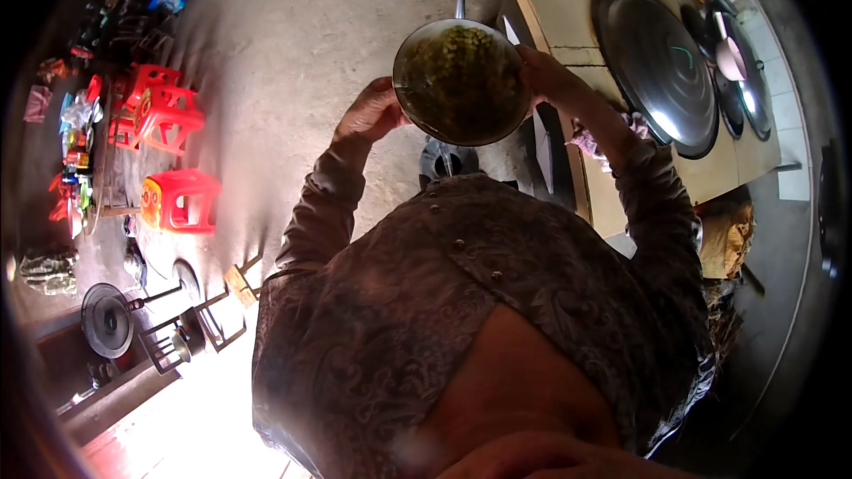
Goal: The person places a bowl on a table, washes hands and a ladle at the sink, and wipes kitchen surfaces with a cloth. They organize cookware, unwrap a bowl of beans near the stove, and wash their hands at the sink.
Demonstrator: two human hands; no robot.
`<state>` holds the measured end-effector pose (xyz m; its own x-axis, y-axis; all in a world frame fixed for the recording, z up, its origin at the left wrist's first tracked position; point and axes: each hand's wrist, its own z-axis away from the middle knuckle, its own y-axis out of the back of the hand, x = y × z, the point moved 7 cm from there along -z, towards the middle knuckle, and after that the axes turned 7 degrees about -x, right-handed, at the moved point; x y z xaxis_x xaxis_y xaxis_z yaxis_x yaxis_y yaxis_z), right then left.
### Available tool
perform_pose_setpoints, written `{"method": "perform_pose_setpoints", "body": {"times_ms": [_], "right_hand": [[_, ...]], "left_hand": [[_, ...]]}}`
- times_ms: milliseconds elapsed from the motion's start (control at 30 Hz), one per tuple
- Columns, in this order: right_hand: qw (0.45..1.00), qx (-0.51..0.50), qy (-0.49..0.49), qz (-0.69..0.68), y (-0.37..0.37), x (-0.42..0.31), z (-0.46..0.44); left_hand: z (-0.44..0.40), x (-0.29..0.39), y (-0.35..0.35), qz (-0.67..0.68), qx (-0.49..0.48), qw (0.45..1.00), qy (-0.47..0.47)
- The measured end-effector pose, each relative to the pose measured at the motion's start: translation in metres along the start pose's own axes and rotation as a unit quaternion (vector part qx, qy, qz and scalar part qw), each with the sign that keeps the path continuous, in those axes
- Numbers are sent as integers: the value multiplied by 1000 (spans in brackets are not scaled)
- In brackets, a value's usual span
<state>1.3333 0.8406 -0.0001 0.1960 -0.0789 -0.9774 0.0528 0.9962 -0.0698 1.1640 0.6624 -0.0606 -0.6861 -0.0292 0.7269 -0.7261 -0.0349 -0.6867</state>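
A round bowl (408,106) is raised in front of my chest, over the floor. Greenish-brown, lumpy food (466,62) fills much of it; its kind is too dark to make out. A grey metal handle (461,2) sticks out past the far rim, and I cannot tell whether it belongs to the bowl or to a utensil. My left hand (374,111) grips the bowl's left side. On the opposite side my right hand (548,82) is closed on the rim, its fingers partly hidden behind the bowl.
To the right runs a pale stove counter (559,0) with a large dark lid (657,62) and a cloth (590,144) by its edge. Red plastic stools (182,201) stand at the left beside a cluttered table. A standing fan (108,319) is at the lower left.
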Motion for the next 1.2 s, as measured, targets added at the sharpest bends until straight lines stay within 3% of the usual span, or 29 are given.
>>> {"method": "perform_pose_setpoints", "body": {"times_ms": [133, 200, 300, 400, 533, 567, 667, 733, 800, 867, 933, 1000, 1067, 1100, 1200], "right_hand": [[993, 25, -83, 75, -3, -22, 5], [998, 1, -37, 55, -4, -21, 6], [998, 21, -34, 46, -8, -26, 7], [997, 39, -42, 53, -6, -25, 7], [995, 73, -20, 61, 8, -6, 4], [995, 72, -31, 63, 11, -1, 2], [990, 93, -71, 76, 13, 8, -1], [980, 137, -107, 93, 6, 9, -5], [984, 133, -63, 97, 3, 21, -15], [982, 137, -46, 118, -5, 31, -27], [974, 151, -52, 158, -13, 36, -40], [954, 147, 20, 259, -13, 54, -59], [966, 126, 44, 220, -13, 78, -69], [968, 117, 83, 208, -12, 89, -74], [954, 117, 195, 197, -15, 107, -74]], "left_hand": [[-1, 15, -8, -43, 6, 998, -39], [-3, 17, -22, -18, 10, 996, -92], [-5, 15, -41, 89, 43, 991, -93], [-2, -5, -16, 220, 31, 969, -109], [12, -8, 9, 256, 1, 958, -127], [13, -4, 5, 216, -11, 970, -113], [21, 7, 7, 164, 100, 981, -27], [21, 35, -16, -61, 129, 989, -30], [12, 56, -33, -298, 156, 941, -36], [0, 68, -65, -359, 150, 903, -185], [-19, 70, -71, -493, 199, 833, -151], [-40, 66, -91, -592, 182, 769, -162], [-51, 45, -128, -702, 118, 684, -160], [-55, 27, -141, -702, 99, 661, -246], [-48, -4, -170, -688, 50, 652, -315]]}}
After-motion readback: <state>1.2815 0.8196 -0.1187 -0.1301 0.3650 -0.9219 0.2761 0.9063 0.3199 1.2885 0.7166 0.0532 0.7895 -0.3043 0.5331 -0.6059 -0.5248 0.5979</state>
